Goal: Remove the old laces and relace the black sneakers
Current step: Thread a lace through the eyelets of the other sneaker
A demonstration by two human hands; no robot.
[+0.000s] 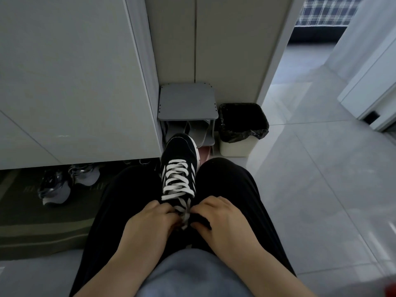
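Note:
A black sneaker (179, 153) with white side stripes rests between my knees, toe pointing away from me. White laces (177, 181) cross its front in several rows, and their loose ends hang down at the tongue. My left hand (147, 221) pinches the lace ends from the left. My right hand (216, 219) holds the shoe's collar and the lace from the right. The heel of the shoe is hidden under my hands. Only this one black sneaker is in view.
A small grey shoe rack (188, 103) stands against the wall ahead, with a black-lined waste bin (242, 129) to its right. Grey sneakers (64, 181) lie on a dark mat (32, 221) under a white cabinet (70, 82) at left. Pale tiled floor (321, 168) spreads to the right.

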